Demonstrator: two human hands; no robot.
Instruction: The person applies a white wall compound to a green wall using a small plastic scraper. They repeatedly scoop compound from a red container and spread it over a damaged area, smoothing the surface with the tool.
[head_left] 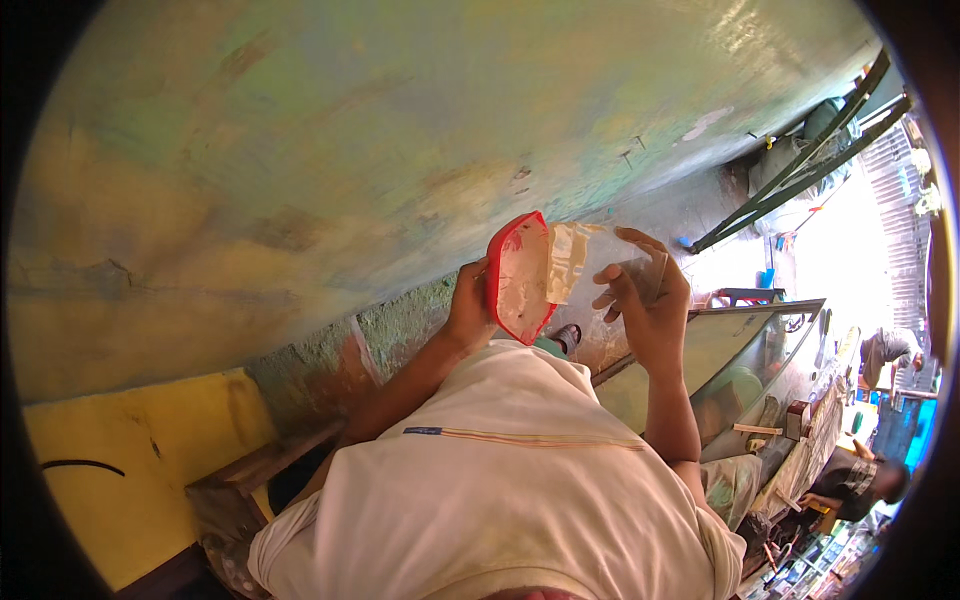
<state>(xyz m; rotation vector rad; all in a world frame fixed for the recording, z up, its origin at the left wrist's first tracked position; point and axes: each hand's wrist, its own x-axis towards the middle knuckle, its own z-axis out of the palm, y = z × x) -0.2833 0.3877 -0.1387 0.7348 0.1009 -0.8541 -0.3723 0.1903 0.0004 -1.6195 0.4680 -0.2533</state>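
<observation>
My left hand (468, 308) is closed on the side of a shallow red plastic bowl (493, 272) with pointed ends. Pale pinkish paste (522, 282) coats its inside, and the bowl is tipped so its opening faces right. In my right hand (655, 315) is a thin, clear, flat spreader (648, 278), gripped between thumb and fingers. Cream-coloured paste (569, 262) covers the spreader's left end, right beside the bowl's rim; whether they touch I cannot tell. Ahead of both hands stretches a wall (350, 160) with blotchy green, yellow and brown patches.
A yellow panel (150, 450) and a dark wooden frame (235, 475) stand at lower left. Dark green poles (790, 185) lean at upper right. Right of me is a framed glass panel (740, 365). Another person (855, 485) is at far right, among cluttered goods.
</observation>
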